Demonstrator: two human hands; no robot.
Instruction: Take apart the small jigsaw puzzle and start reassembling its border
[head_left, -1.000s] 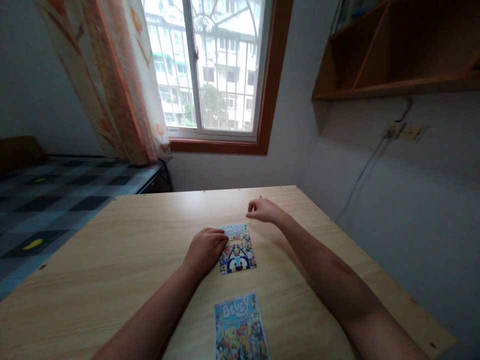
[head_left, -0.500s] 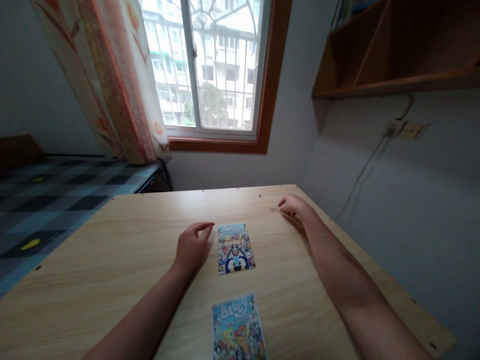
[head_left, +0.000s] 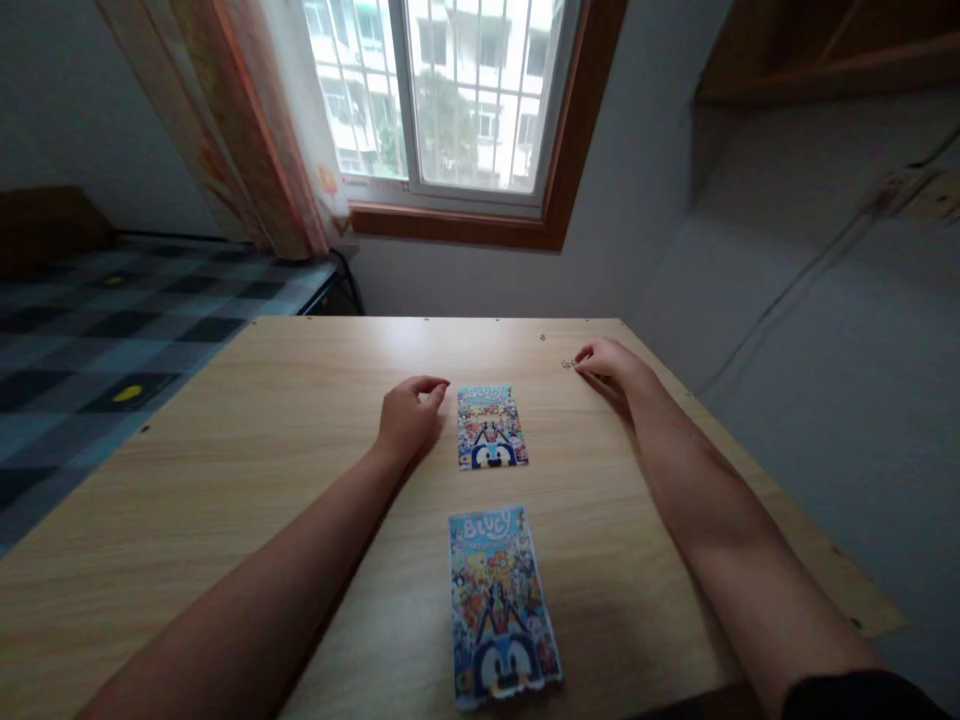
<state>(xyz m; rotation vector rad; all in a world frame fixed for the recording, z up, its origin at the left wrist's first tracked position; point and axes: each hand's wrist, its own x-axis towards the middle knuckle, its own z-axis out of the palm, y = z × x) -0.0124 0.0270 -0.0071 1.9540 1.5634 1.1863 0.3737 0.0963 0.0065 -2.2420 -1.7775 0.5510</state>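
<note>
Two hands: left hand [head_left: 409, 420] slack, empty beside card [head_left: 491, 428]; right hand [head_left: 611, 365] at tiny pieces [head_left: 568, 364], grip unclear.

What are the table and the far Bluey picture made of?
Table: pale wood or wood-look laminate, matte, with visible grain lines. Far Bluey picture: probably printed card or paper, thin and flat with bright colours; finish unclear.

The far card [head_left: 491, 428] and near card [head_left: 501, 603] carry crowded multicoloured cartoon prints on a pale wood-grain table [head_left: 225, 450].
</note>
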